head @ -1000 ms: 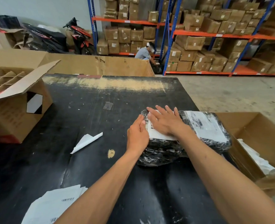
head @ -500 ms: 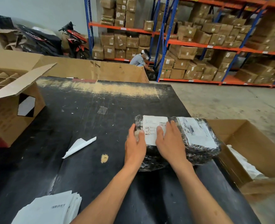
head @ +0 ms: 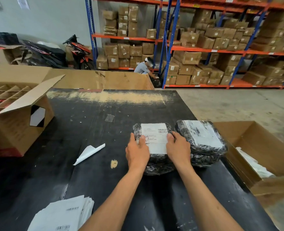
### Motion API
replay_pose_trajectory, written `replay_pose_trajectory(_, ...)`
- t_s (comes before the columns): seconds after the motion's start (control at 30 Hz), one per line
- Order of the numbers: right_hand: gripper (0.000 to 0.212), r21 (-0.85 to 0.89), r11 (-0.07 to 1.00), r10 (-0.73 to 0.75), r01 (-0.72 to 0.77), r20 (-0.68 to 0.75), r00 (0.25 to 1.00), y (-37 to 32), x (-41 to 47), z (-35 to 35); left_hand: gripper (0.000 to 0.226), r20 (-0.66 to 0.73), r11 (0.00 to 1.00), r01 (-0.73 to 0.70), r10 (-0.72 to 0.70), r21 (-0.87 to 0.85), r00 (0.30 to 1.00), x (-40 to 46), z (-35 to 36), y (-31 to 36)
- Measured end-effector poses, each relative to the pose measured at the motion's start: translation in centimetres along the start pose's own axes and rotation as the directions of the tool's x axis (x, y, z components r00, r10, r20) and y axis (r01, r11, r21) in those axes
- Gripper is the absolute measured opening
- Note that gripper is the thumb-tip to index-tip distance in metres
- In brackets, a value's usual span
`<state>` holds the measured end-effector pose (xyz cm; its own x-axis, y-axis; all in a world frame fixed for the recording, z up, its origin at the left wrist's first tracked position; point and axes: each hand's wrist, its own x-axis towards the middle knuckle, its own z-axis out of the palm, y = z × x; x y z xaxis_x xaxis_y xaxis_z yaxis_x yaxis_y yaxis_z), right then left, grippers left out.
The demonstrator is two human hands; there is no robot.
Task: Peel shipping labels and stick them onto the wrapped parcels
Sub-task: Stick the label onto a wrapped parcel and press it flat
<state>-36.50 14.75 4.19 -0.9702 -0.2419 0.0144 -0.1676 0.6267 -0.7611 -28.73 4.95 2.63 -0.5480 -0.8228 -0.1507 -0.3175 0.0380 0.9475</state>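
My left hand and right hand grip the two sides of a black-wrapped parcel near the right edge of the black table, thumbs pressing on the white shipping label stuck across its top. A second labelled parcel lies just beside it, towards the right edge. A curled backing sheet lies mid-table, and a stack of labels sits at the near edge.

I see a black, glossy wrapped parcel bearing a white label printed with black barcodes, on a scuffed black worktop with a bare tan streak; brown cardboard cartons fill blue-and-orange racking.
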Motion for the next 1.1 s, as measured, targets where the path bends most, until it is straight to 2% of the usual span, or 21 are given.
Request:
replay_pose_trajectory(0.07, 0.040, -0.021, 1.000, 0.007, -0.007, 0.010, 1.000, -0.2, 0.1, -0.2, 0.057, 0.026, 0.997, -0.002, 0.000, 0.075, 1.000, 0.0, -0.3, 0.3)
replay_pose_trajectory(0.13, 0.048, -0.039, 0.999, 0.018, -0.017, 0.030, 0.999, -0.6, 0.9, -0.4, 0.059, 0.070, 0.986, -0.015, 0.003, 0.169, 0.998, 1.0, -0.7, 1.1)
replay_pose_trajectory(0.23, 0.100, -0.111, 0.989, 0.112, -0.100, 0.109, 0.988, -1.9, 2.2, 0.2, 0.092, 0.158, 0.963, 0.060, -0.104, 0.263, 0.982, 3.0, -1.0, 2.9)
replay_pose_trajectory(0.3, 0.117, -0.158, 0.982, 0.129, -0.108, 0.132, 0.983, -2.3, 2.8, 1.0, 0.098, 0.174, 0.938, 0.074, -0.140, 0.338, 0.975, 3.6, -0.9, 3.5)
replay_pose_trajectory(0.37, 0.105, -0.161, 0.981, 0.121, -0.106, 0.084, 0.989, -2.0, 3.5, 1.3, 0.080, 0.118, 0.932, 0.070, -0.120, 0.356, 0.986, 3.7, -0.5, 3.3)
replay_pose_trajectory(0.43, 0.081, -0.168, 0.981, 0.106, -0.097, 0.044, 0.993, -1.9, 4.1, 0.9, 0.060, 0.078, 0.930, 0.056, -0.090, 0.363, 0.993, 3.5, -0.4, 3.1)
replay_pose_trajectory(0.53, 0.060, -0.240, 0.968, 0.079, -0.072, 0.019, 0.997, -2.0, 4.5, 0.6, 0.052, 0.090, 0.913, 0.038, -0.081, 0.406, 0.993, 3.8, -0.6, 3.3)
replay_pose_trajectory(0.63, 0.071, -0.310, 0.948, 0.084, -0.071, 0.028, 0.996, -2.7, 4.9, 0.6, 0.064, 0.127, 0.908, 0.078, -0.141, 0.412, 0.982, 5.2, -0.9, 3.9)
replay_pose_trajectory(0.73, 0.098, -0.445, 0.893, 0.133, -0.071, 0.109, 0.985, -4.1, 5.5, 0.6, 0.106, 0.189, 0.898, 0.115, -0.212, 0.425, 0.959, 6.4, -0.7, 4.7)
replay_pose_trajectory(0.77, 0.101, -0.504, 0.861, 0.151, -0.067, 0.128, 0.980, -4.6, 5.8, 0.7, 0.112, 0.186, 0.891, 0.111, -0.212, 0.440, 0.960, 6.7, -0.5, 4.7)
replay_pose_trajectory(0.83, 0.097, -0.557, 0.827, 0.171, -0.074, 0.124, 0.977, -4.8, 6.1, 1.2, 0.101, 0.132, 0.895, 0.123, -0.196, 0.428, 0.972, 7.2, -0.2, 4.2)
replay_pose_trajectory(0.97, 0.064, -0.462, 0.882, 0.129, -0.090, 0.054, 0.990, -4.1, 7.2, 1.7, 0.065, 0.042, 0.904, 0.108, -0.138, 0.413, 0.990, 7.5, 0.0, 3.7)
replay_pose_trajectory(1.1, 0.044, -0.500, 0.865, -0.022, 0.028, 0.018, 1.000, -3.7, 7.1, 1.9, 0.064, 0.046, 0.919, 0.093, -0.119, 0.383, 0.992, 7.2, 0.0, 3.7)
